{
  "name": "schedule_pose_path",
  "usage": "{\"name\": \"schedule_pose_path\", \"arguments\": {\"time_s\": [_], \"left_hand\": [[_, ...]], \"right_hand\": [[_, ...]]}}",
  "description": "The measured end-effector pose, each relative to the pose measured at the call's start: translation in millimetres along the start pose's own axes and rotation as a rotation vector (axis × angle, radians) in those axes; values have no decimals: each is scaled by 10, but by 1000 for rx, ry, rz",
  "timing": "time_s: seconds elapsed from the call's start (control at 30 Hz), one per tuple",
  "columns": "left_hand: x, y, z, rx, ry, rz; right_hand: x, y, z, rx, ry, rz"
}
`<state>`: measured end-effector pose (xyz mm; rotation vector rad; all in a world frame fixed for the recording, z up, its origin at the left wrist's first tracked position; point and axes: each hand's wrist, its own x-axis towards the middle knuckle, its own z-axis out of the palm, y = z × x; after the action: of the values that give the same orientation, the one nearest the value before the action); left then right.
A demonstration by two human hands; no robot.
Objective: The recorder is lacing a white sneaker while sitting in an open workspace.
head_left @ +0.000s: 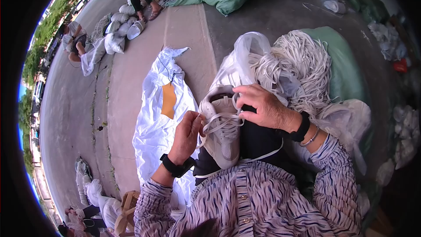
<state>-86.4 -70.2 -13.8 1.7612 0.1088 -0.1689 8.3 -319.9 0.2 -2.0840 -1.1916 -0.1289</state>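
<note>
A light beige sneaker (pixel 227 142) rests on my lap, toe toward me, its opening facing away. White laces (pixel 219 123) run across its tongue and hang in loose loops. My left hand (pixel 187 135) is at the shoe's left side, fingers pinched on a shoelace. On the other side, my right hand (pixel 263 107) has its fingers curled at the shoe's collar, with a loop of shoelace at the fingertips. A loose lace end trails over my dark trousers (pixel 258 140) to the right. The inside of the shoe is mostly in shadow.
Right of the shoe, a big heap of white laces (pixel 302 70) lies against a green sack (pixel 348 61), with clear plastic bags (pixel 346 120) around it. A white woven sheet (pixel 153 105) spreads on the ground at left. Other people sit farther off among sacks (pixel 116 41).
</note>
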Motion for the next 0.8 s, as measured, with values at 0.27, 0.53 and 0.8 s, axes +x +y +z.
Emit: {"name": "schedule_pose_path", "arguments": {"time_s": [0.27,0.53,0.8], "left_hand": [[32,-69,34,99,104,290],[66,-86,-57,-60,-96,115],[157,-33,-49,87,-164,53]], "right_hand": [[-158,-43,49,93,-60,117],[-58,-125,-145,-5,-290,-26],[298,-112,222,177,35,239]]}}
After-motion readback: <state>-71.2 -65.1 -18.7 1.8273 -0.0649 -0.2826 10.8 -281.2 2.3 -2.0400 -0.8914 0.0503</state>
